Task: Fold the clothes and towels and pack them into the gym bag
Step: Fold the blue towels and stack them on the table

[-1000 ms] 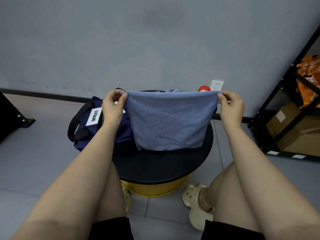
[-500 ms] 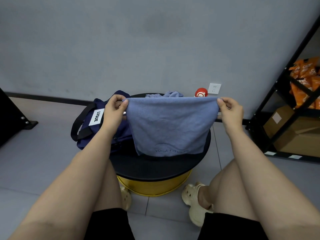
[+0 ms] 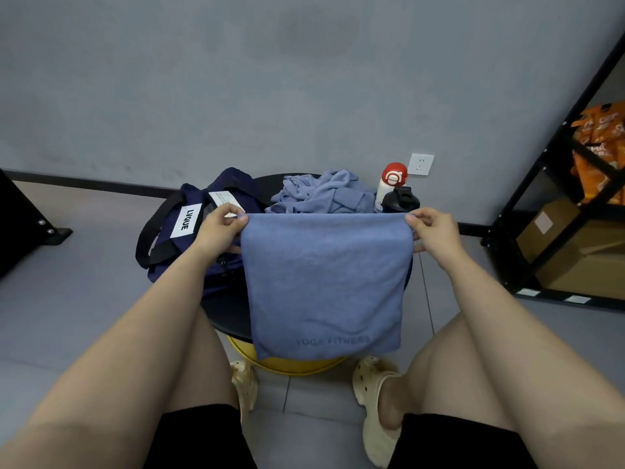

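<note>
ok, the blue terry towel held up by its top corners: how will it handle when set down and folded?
Probably floppy: the blue terry towel hangs limp from the left hand and right hand. Likely light, since pinches hold it. The nap probably resists slipping.

Blue towel [image 3: 324, 286] hanging folded, pinched at its top corners; crumpled clothes [image 3: 321, 194] and navy bag [image 3: 203, 231] behind.

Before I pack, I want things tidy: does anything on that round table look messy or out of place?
Yes: behind the blue towel that the left hand and right hand pinch by its top corners, a crumpled blue garment lies unfolded on the round black table. Nothing looks spilled or damaged.
</note>
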{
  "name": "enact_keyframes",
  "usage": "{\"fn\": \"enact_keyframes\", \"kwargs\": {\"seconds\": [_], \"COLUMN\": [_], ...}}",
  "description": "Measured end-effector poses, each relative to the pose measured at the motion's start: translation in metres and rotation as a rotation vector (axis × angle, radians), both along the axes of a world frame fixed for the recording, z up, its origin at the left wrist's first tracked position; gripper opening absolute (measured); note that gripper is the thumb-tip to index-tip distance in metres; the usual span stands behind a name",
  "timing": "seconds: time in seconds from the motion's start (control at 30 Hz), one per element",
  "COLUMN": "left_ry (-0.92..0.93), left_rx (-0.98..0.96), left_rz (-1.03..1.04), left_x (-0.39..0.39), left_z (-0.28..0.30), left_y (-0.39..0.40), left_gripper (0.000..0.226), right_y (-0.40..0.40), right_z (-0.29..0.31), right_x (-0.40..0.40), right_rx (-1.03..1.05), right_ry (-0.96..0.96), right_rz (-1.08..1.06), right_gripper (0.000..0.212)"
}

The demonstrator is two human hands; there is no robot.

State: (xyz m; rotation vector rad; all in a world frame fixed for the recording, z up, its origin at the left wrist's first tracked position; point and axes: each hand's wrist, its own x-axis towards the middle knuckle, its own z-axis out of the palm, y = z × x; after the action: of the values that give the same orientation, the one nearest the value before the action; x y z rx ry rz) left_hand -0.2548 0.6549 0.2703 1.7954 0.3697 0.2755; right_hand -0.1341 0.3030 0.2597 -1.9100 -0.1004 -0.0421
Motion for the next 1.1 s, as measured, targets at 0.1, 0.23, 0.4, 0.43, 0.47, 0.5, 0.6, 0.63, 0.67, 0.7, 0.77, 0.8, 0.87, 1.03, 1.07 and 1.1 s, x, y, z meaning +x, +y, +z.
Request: {"fn": "enact_keyframes", "kwargs": {"seconds": [0.1,0.23,0.4,0.43,0.47,0.5,0.6,0.63,0.67,0.7,0.77,0.8,0.87,1.03,1.07,1.1], "left_ry": [0.076,0.080,0.052,0.049,0.045,0.039,0.016,0.010,0.005,0.004,0.009,0.017,0.043,0.123,0.135,0.144], "left_rx": [0.043,0.066,0.074,0.101,0.130,0.153,0.160,0.145,0.120,0.091,0.059,0.059,0.064,0.139,0.163,0.217], "left_rz": [0.055,0.144,0.238,0.262,0.286,0.305,0.333,0.338,0.340,0.338,0.323,0.311,0.283,0.176,0.138,0.098], "left_x": [0.014,0.038,0.063,0.066,0.068,0.070,0.074,0.074,0.073,0.073,0.070,0.069,0.066,0.054,0.050,0.045], "left_z": [-0.020,-0.039,-0.052,-0.055,-0.058,-0.060,-0.066,-0.067,-0.068,-0.069,-0.071,-0.072,-0.072,-0.075,-0.075,-0.075], "left_y": [0.005,0.011,0.014,0.015,0.015,0.015,0.014,0.015,0.015,0.017,0.019,0.019,0.018,0.014,0.014,0.014], "left_gripper": [0.019,0.023,0.017,0.012,0.007,0.005,0.005,0.005,0.005,0.005,0.006,0.008,0.014,0.008,0.010,0.014], "right_y": [0.011,0.024,0.039,0.042,0.045,0.048,0.053,0.054,0.054,0.055,0.056,0.056,0.055,0.043,0.040,0.036], "right_z": [-0.022,-0.041,-0.054,-0.055,-0.057,-0.058,-0.063,-0.064,-0.066,-0.067,-0.070,-0.071,-0.074,-0.082,-0.084,-0.085], "right_x": [0.011,0.034,0.058,0.062,0.065,0.067,0.073,0.074,0.075,0.075,0.075,0.075,0.074,0.069,0.067,0.065], "right_rx": [-0.080,-0.082,-0.052,-0.049,-0.048,-0.045,-0.036,-0.027,-0.020,-0.017,-0.022,-0.029,-0.054,-0.203,-0.217,-0.232], "right_ry": [0.070,0.080,0.046,0.044,0.043,0.040,0.035,0.039,0.045,0.050,0.054,0.055,0.062,0.088,0.092,0.098], "right_rz": [0.019,-0.008,-0.067,-0.079,-0.089,-0.096,-0.101,-0.099,-0.095,-0.091,-0.072,-0.058,-0.026,0.068,0.103,0.139], "right_gripper": [0.008,0.007,0.009,0.008,0.008,0.007,0.007,0.008,0.008,0.008,0.008,0.008,0.007,0.009,0.009,0.008]}}
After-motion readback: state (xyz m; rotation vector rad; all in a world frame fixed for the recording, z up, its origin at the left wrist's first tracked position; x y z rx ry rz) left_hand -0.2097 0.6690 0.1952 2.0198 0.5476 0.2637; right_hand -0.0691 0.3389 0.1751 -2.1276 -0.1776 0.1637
